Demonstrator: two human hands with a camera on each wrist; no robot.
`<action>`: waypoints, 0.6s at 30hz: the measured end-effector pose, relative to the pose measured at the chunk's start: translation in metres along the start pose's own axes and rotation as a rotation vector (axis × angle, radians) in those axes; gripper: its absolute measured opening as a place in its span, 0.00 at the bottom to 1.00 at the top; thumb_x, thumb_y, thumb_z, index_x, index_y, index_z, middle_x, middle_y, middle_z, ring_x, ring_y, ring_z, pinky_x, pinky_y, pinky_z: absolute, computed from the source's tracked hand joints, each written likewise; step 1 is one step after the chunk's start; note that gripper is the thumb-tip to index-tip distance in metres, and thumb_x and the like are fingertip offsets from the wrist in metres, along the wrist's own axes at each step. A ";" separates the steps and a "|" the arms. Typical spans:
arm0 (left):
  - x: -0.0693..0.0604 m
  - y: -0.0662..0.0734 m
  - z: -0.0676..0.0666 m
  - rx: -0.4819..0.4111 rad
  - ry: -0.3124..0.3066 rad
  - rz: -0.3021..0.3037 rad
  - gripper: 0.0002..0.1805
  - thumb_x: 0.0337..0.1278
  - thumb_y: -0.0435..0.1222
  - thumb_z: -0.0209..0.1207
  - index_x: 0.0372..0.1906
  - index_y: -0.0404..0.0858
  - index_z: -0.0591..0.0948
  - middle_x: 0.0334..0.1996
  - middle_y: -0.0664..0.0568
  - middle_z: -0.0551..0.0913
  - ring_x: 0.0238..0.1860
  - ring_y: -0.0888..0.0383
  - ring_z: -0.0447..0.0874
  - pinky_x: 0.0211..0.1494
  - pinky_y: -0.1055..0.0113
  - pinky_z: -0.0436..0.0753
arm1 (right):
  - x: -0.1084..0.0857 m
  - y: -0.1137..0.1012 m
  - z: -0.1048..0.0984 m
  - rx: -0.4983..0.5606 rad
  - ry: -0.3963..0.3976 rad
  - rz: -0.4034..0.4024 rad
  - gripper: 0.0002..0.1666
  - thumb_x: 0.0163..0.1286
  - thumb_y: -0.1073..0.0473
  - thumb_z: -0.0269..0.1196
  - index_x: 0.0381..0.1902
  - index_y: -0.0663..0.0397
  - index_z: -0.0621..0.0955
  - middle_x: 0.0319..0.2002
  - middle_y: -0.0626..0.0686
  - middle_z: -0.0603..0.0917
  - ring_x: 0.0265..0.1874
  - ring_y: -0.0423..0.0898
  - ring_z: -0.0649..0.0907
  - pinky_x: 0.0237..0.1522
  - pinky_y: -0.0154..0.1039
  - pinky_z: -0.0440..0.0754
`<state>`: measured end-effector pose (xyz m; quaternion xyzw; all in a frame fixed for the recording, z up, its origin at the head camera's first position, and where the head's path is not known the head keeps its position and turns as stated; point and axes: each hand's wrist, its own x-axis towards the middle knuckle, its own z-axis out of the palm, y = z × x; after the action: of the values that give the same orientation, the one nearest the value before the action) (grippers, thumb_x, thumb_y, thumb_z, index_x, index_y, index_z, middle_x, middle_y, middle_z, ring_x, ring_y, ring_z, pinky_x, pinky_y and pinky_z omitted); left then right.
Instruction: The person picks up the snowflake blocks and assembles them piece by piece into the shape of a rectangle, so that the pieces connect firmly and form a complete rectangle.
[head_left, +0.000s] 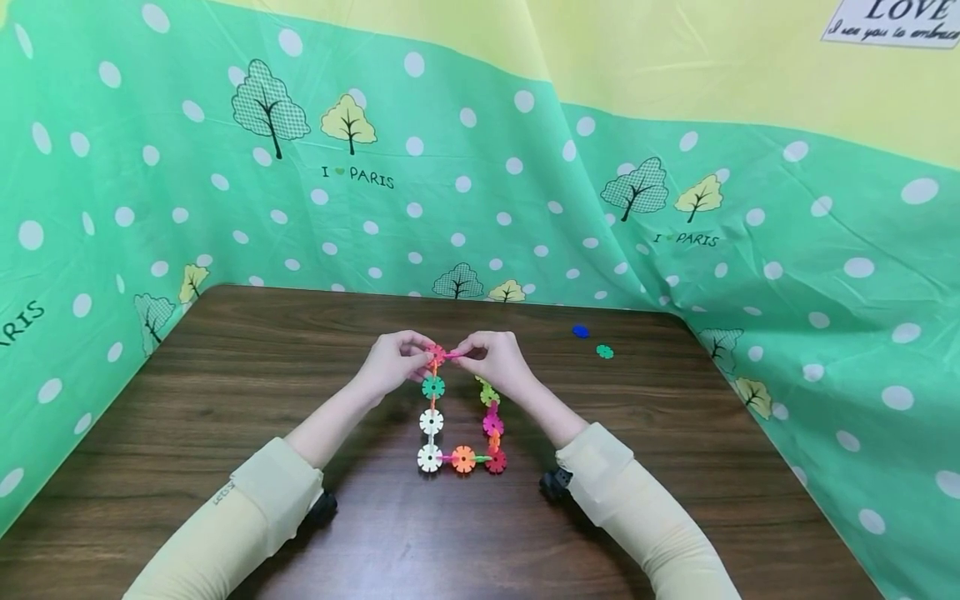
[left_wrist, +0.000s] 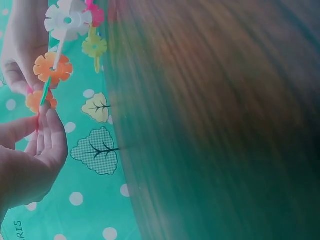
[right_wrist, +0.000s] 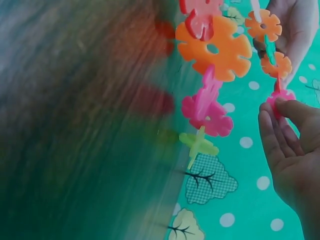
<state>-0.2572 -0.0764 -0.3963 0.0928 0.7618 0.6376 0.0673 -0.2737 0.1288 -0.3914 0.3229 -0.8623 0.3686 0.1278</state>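
Observation:
Slotted plastic snowflake discs are joined into a U-shaped chain. White discs (head_left: 430,458) and a green disc (head_left: 433,387) make up its left side, an orange disc (head_left: 463,459) is in the bottom row, and a magenta disc (head_left: 492,425) and a yellow-green disc (head_left: 489,394) are on the right. My left hand (head_left: 388,362) pinches the red disc (head_left: 437,357) topping the left side. Beside it, my right hand (head_left: 498,360) pinches a pink disc (right_wrist: 282,97) between thumb and fingers, meeting that red one. Fingers partly hide the joint.
Toward the back right of the brown wooden table (head_left: 637,417) lie a loose blue disc (head_left: 581,332) and a loose green disc (head_left: 604,352). A green dotted cloth (head_left: 465,217) with printed trees hangs behind the table and at its sides.

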 end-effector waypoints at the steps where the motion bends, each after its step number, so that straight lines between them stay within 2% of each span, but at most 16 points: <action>1: 0.000 0.000 0.000 0.002 0.000 0.001 0.11 0.60 0.28 0.57 0.47 0.28 0.78 0.30 0.42 0.83 0.24 0.59 0.82 0.33 0.62 0.84 | 0.000 0.000 0.000 -0.001 0.003 0.000 0.02 0.56 0.63 0.70 0.30 0.55 0.87 0.28 0.49 0.87 0.27 0.39 0.84 0.31 0.29 0.81; 6: 0.001 0.000 0.001 0.007 0.010 0.020 0.11 0.59 0.27 0.58 0.46 0.27 0.79 0.31 0.40 0.84 0.23 0.60 0.82 0.34 0.62 0.84 | -0.001 -0.002 0.001 -0.003 0.019 0.005 0.02 0.56 0.62 0.70 0.29 0.54 0.87 0.27 0.49 0.87 0.26 0.39 0.84 0.31 0.28 0.81; 11: -0.001 0.000 0.002 0.016 0.021 0.038 0.10 0.58 0.26 0.59 0.45 0.26 0.80 0.30 0.39 0.84 0.22 0.61 0.82 0.33 0.61 0.84 | -0.003 -0.004 0.002 -0.009 0.021 -0.024 0.03 0.56 0.62 0.70 0.30 0.54 0.88 0.27 0.49 0.87 0.26 0.36 0.83 0.30 0.29 0.81; 18: -0.002 -0.002 0.002 0.007 0.013 0.070 0.10 0.57 0.25 0.59 0.44 0.25 0.80 0.30 0.39 0.85 0.22 0.61 0.82 0.34 0.58 0.84 | -0.005 0.000 0.005 0.002 0.048 -0.038 0.02 0.56 0.62 0.70 0.29 0.53 0.87 0.28 0.48 0.87 0.26 0.35 0.83 0.28 0.29 0.80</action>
<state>-0.2552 -0.0748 -0.3983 0.1154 0.7607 0.6376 0.0397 -0.2700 0.1276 -0.3972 0.3305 -0.8523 0.3747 0.1548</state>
